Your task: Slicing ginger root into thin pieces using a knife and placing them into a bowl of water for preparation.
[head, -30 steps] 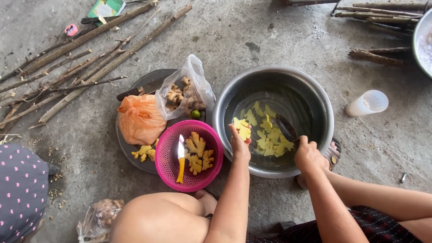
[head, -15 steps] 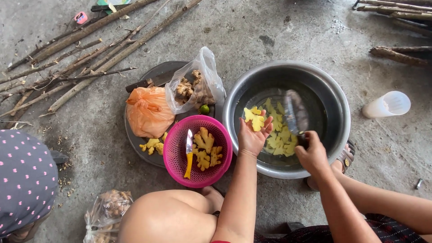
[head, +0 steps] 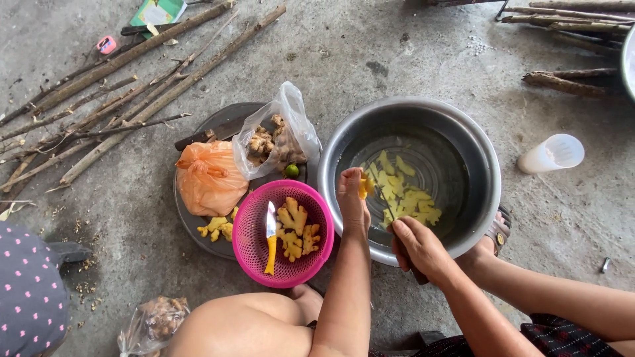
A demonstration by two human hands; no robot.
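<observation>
While over the steel bowl (head: 483, 172), left hand (head: 350, 198) pinching a yellow piece (head: 363, 187), right hand (head: 420, 248) seemingly closed round a knife (head: 383, 201)

Soft, even daylight; a sharp, wide view from above.
Shadows on the concrete floor (head: 410, 46) are faint and diffuse. The steel bowl (head: 486, 165) shows a mild sheen on its rim and inner wall, without harsh glare. Focus holds throughout, with slight wide-angle stretching toward the corners.

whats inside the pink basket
In the pink basket lie peeled yellow ginger pieces and a small knife with a yellow handle. Whatever sits beneath them, and the dark tray under the basket, is hidden.
</observation>
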